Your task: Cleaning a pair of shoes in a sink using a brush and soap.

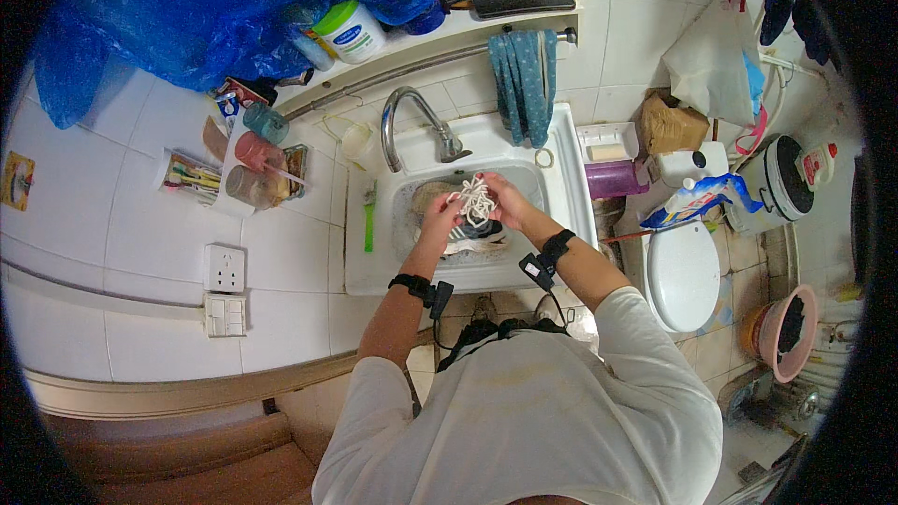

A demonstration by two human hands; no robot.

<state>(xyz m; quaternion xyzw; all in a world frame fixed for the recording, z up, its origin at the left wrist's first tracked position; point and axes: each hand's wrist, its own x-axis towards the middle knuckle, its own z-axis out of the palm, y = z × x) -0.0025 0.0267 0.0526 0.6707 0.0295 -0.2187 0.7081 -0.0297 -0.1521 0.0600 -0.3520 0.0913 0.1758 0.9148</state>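
Between my two hands, over the sink, hangs a bunched tangle of white shoelaces. My left hand has its fingers closed on the laces from the left. On the other side my right hand grips the same bundle. Below the laces a sneaker with a pale sole and dark stripes lies in the soapy water. Another beige shoe part shows behind my left hand, partly hidden. A green brush lies on the left rim of the sink.
A curved metal faucet rises behind the basin. A blue towel hangs from the rail at the back. To the right are a purple container and a toilet with a white lid. Cups stand on a left wall holder.
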